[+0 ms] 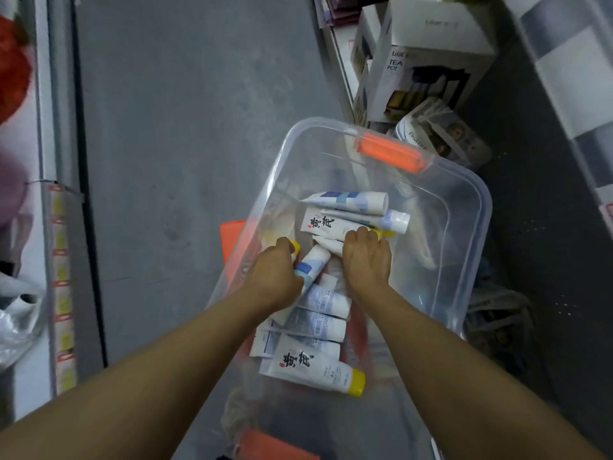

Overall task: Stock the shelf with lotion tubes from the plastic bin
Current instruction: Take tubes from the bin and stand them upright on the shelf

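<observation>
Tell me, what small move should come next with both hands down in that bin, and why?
Probably lift both hands out. The left hand already grips a blue-and-white tube and the right hand curls over a yellow-capped tube, both inside the clear bin.

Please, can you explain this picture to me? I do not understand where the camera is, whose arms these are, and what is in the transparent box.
There is no machine here. One camera sits on a person's head and looks down, so the two bare arms are that person's own. Both hands reach into a clear plastic bin with an orange handle, standing on a grey floor. Lotion tubes lie loose inside, white with blue or yellow caps. The left hand has its grip around a blue and white tube. The right hand curls over other tubes; what it holds is hidden. A tea pot box stands behind the bin.
</observation>
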### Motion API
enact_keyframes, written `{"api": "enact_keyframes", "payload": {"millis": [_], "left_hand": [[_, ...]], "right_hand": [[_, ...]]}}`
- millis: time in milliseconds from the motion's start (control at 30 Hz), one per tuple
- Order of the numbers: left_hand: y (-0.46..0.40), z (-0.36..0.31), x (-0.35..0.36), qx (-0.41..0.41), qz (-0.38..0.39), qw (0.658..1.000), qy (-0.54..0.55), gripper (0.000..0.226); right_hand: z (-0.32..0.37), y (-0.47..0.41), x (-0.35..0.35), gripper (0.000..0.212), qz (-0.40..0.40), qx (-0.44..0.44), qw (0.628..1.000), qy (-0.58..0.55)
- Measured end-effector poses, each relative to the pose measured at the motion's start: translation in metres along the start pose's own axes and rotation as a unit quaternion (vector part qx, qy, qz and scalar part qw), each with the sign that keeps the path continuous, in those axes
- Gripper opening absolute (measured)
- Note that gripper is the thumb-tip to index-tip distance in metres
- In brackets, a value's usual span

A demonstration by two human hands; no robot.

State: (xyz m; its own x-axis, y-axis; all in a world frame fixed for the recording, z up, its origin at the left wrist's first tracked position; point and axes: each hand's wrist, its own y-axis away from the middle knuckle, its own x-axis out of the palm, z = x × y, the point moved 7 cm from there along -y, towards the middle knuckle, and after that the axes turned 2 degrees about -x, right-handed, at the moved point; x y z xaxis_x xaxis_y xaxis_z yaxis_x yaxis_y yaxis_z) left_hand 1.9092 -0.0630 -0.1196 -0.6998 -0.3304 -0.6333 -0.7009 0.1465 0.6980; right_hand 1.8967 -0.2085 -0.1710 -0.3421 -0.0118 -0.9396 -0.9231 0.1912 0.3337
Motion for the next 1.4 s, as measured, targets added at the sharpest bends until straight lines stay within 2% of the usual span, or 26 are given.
{"api": "enact_keyframes", "payload": {"millis": [67,167,200,267,400,500,600,700,767,833,933,1000,1133,1300,1400], "left_hand": [[0.002,-0.001,-0.001,-0.001,0.006,1.0,0.008,0.048],[0.006,-0.002,-0.001,-0.005,0.018,0.999,0.04,0.047],[0.007,-0.003,-0.002,-0.006,0.019,0.998,0.058,0.047],[0.009,-0.006,-0.005,-0.003,0.015,0.994,0.11,0.046],[0.019,-0.021,-0.021,0.003,0.035,0.95,0.311,0.043],[0.027,-0.034,-0.033,0.017,0.055,0.922,0.382,0.036],[0.032,-0.04,-0.049,0.028,0.013,0.912,0.408,0.012],[0.032,-0.041,-0.063,0.04,-0.046,0.908,0.415,0.01],[0.03,-0.04,-0.075,0.06,-0.102,0.912,0.393,0.011],[0.03,-0.038,-0.087,0.068,-0.14,0.905,0.395,0.009],[0.029,-0.039,-0.103,0.093,-0.165,0.878,0.439,0.009],[0.025,-0.039,-0.107,0.107,-0.16,0.869,0.455,0.01],[0.015,-0.033,-0.104,0.099,-0.154,0.86,0.477,0.011],[0.01,-0.035,-0.099,0.096,-0.147,0.875,0.452,0.024],[0.01,-0.039,-0.098,0.089,-0.142,0.886,0.432,0.028]], "right_hand": [[-0.008,0.009,-0.007,0.029,-0.026,0.024,0.999,-0.019],[-0.02,0.023,-0.013,0.03,-0.014,0.08,0.992,-0.098],[-0.02,0.027,-0.014,0.033,-0.003,0.081,0.989,-0.127],[-0.02,0.038,-0.029,0.042,-0.031,0.072,0.98,-0.183],[-0.019,0.055,-0.065,0.039,-0.067,0.095,0.95,-0.29],[-0.011,0.067,-0.084,0.039,-0.085,0.079,0.936,-0.331],[-0.001,0.076,-0.096,0.047,-0.114,0.057,0.91,-0.395],[0.002,0.082,-0.102,0.048,-0.123,0.054,0.867,-0.479],[-0.001,0.083,-0.1,0.038,-0.121,0.056,0.844,-0.52],[-0.01,0.076,-0.087,0.027,-0.11,0.07,0.864,-0.486],[-0.024,0.051,-0.05,0.039,-0.032,0.093,0.933,-0.345],[-0.025,0.035,-0.025,0.042,0.014,0.088,0.953,-0.291],[-0.018,0.016,0.013,0.054,0.057,0.103,0.97,-0.215],[-0.016,0.011,0.024,0.062,0.05,0.136,0.978,-0.153],[-0.013,0.01,0.035,0.064,0.089,0.136,0.964,-0.211]]}}
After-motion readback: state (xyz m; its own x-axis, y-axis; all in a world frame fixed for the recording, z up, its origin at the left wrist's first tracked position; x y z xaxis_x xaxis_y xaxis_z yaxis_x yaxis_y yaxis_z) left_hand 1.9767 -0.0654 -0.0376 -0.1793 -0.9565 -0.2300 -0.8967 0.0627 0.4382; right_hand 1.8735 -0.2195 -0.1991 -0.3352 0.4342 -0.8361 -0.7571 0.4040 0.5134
